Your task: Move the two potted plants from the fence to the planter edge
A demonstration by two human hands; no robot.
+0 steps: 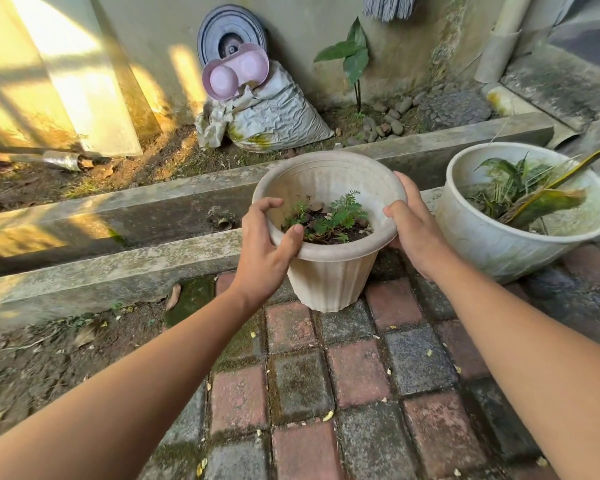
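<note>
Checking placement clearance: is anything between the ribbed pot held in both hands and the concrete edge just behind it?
Nothing visible. The ribbed pot, gripped at its rim by the left hand and right hand, is right by the concrete edge, whose top looks bare there. The second pot stands off to the right.

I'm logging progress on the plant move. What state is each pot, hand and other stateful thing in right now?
Beige ribbed pot: upright, gripped at the rim by both hands; whether it rests on the paving is unclear.
Left hand: grip closed on the rim, thumb inside.
Right hand: grip closed on the opposite rim.
White round pot: upright beside the concrete edge, untouched.
Grey sack: torn open, slumped against the wall.
</note>
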